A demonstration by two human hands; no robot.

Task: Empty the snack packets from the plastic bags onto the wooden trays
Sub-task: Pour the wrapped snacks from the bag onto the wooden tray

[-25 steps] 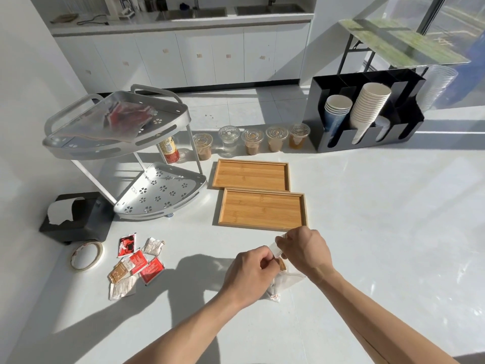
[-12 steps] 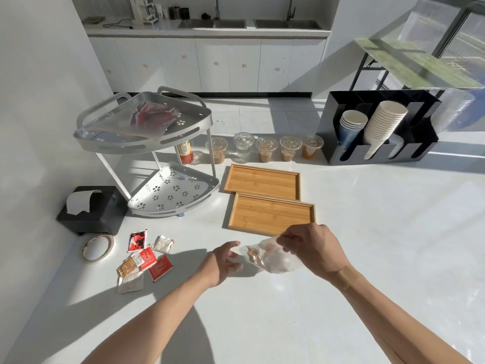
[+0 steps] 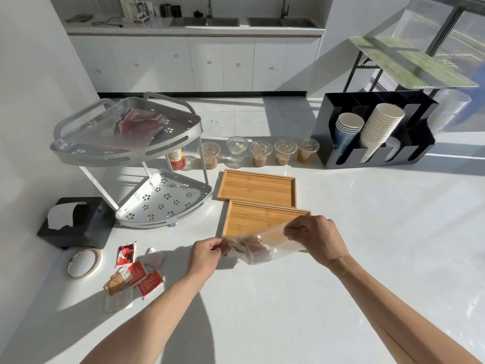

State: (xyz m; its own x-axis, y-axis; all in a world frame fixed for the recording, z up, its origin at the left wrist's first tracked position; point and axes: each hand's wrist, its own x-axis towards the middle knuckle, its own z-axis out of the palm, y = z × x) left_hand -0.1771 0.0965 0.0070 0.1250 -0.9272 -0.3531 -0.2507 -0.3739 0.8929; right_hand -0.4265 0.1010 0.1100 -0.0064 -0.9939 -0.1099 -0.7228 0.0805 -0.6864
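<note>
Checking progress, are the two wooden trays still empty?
Yes. Both wooden trays show bare wood; the packets remain inside the plastic bag.

Two trays (image 3: 258,187) right of rack (image 3: 126,143), cups (image 3: 261,152) behind

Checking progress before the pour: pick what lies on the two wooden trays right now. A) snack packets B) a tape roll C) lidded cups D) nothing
D: both rectangular wooden trays show bare wood, while the clear plastic bag with the packets is gripped by both hands above the near one.
</note>
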